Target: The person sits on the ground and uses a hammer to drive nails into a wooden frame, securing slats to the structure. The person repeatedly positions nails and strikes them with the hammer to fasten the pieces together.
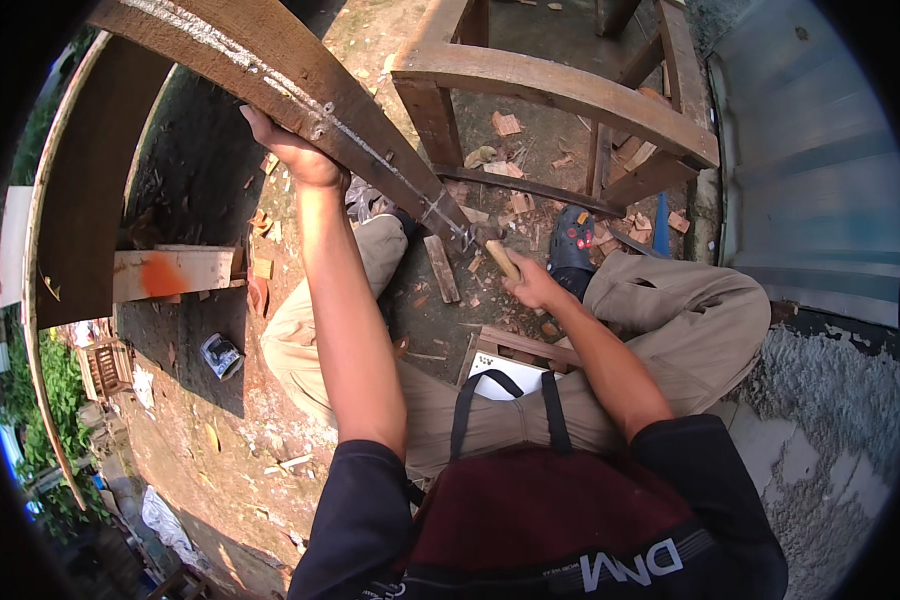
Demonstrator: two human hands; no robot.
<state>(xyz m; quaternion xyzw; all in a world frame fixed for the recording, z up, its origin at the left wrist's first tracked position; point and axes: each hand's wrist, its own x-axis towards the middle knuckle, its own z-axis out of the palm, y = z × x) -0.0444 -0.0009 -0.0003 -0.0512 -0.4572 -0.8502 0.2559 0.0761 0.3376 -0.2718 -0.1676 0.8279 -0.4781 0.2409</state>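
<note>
Nearest, the right hand (532,285) is clenched round the pale wooden handle of a hammer (498,255), whose dark metal head sits against the lower end of a long, dark brown curved wooden beam (300,85) marked with a chalky white line. That end rests low between the person's khaki-trousered knees (670,300), just above the dirt ground littered with wood chips (510,165).

Farther up, the left hand (295,150) grasps the underside of the beam, arm stretched out, propping it at a slant.

To do this well, the left hand should probably brace the beam firmly so it does not bounce. Short, square strikes by the hammer would suit the cramped spot. The black sandalled foot (572,240) lies near the striking point and looks at risk.

Beyond stands a rough brown wooden frame (570,90).
</note>
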